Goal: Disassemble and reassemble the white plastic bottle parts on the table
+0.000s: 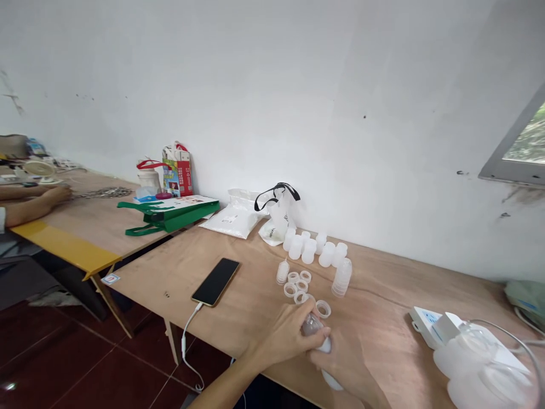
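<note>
My left hand [289, 332] is closed round the clear domed top of a small whitish baby bottle [312, 324] near the table's front edge. Lower down, my right hand [340, 360] grips the same bottle, its fingers partly hidden and slightly blurred. Just beyond my hands lie several translucent screw rings [290, 289], one of them a single ring [323, 309] beside my left fingertips. Behind these stand a short stack of silicone nipples [283, 271], a leaning stack of clear caps [342, 278] and several frosted bottle bodies [309, 251].
A phone [216, 281] on a white cable lies left. Against the wall rest a white plastic package [236, 216] and a white bag [279, 218]. At right are a white box [430, 326] and large translucent containers [464, 355]. Another person's arm [34, 204] rests on the neighbouring table.
</note>
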`<action>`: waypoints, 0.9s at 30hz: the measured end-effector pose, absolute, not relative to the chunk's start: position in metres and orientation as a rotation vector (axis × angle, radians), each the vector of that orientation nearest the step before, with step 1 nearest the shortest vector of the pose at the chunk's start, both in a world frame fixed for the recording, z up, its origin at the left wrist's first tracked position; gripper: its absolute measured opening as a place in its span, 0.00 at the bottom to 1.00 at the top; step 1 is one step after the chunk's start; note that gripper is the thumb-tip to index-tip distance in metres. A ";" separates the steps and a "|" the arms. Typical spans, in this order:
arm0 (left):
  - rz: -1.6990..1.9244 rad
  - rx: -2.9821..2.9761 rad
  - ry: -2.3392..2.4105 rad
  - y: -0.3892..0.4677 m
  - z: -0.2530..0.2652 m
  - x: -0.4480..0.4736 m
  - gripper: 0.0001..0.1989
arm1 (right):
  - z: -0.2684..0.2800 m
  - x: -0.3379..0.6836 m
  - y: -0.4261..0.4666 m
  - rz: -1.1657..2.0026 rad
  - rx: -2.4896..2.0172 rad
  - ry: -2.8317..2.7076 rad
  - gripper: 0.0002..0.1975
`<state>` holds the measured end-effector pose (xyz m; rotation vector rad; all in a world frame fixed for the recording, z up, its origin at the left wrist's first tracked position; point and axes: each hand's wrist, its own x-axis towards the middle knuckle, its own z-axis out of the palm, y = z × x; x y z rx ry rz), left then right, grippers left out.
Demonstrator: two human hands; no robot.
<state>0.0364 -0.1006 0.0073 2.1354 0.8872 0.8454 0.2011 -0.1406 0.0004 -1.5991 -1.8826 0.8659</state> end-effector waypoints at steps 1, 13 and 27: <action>0.909 2.099 0.889 -0.100 0.005 0.040 0.10 | -0.004 0.199 -0.140 0.795 -1.654 -1.889 0.06; 1.733 1.137 1.044 -0.050 0.033 -0.018 0.24 | -0.003 0.213 -0.143 0.440 -1.775 -1.677 0.08; 1.060 2.218 0.927 -0.024 0.052 0.088 0.14 | 0.032 0.271 -0.148 0.313 -1.820 -1.399 0.20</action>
